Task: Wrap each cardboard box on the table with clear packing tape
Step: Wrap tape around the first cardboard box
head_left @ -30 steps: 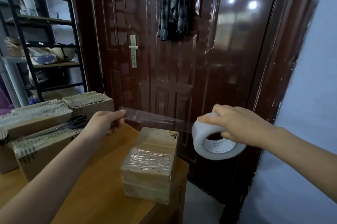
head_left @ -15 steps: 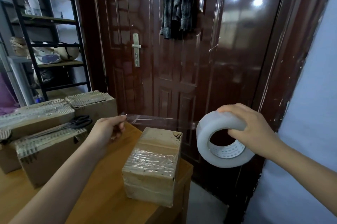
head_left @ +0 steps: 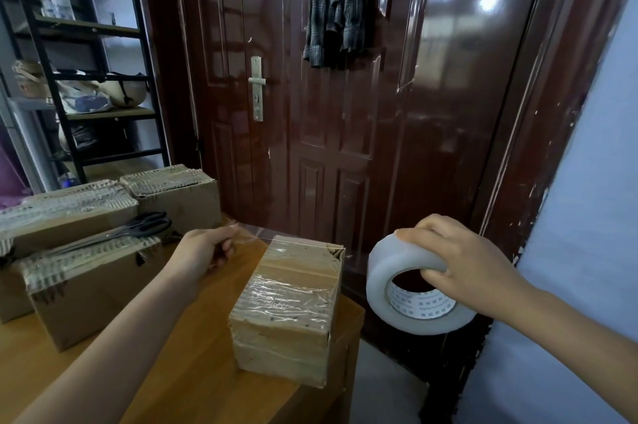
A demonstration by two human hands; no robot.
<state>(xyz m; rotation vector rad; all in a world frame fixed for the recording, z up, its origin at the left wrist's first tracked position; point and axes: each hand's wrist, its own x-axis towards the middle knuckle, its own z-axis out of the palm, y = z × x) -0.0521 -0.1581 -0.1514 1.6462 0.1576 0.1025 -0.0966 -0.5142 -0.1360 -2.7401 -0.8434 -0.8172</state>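
Note:
A small cardboard box [head_left: 293, 299] stands near the right corner of the wooden table [head_left: 193, 385], with clear tape across its near top. My right hand [head_left: 459, 264] grips a big roll of clear packing tape [head_left: 411, 292] off the table's right side. My left hand [head_left: 203, 251] pinches the free end of the tape. The pulled-out strip [head_left: 297, 244] stretches between the two hands and lies over the far top edge of the box.
Three larger cardboard boxes [head_left: 93, 282] sit at the table's left, with black scissors [head_left: 138, 226] on top of one. A dark brown door [head_left: 331, 95] stands right behind the table. A black shelf rack [head_left: 79, 54] is at the far left, a pale wall [head_left: 583, 216] at the right.
Both hands have come down with the stretched tape. The strip, earlier held in the air behind the box, now lies on the box's far top edge.

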